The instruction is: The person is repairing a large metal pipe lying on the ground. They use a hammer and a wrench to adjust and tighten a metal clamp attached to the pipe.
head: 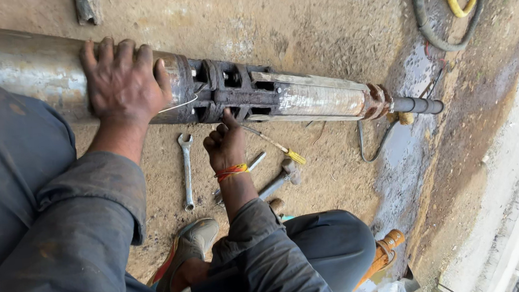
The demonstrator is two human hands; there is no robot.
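Head view shows our two hands on a long metal pump (pixel 305 98) that lies on the dirt ground (pixel 323 15). Its long side runs from left to right, just in front of us. Our left hand (pixel 122 83) lies flat and spread on the smooth pipe part, pressing down, not closed around it. Our right hand (pixel 225 144) is nearer the middle, with one finger poking into a dark slot; we cannot tell if it grips anything. A spanner (pixel 186 171), a screwdriver with a yellow tip (pixel 275 144) and a hammer (pixel 278 180) lie on the ground under our right hand.
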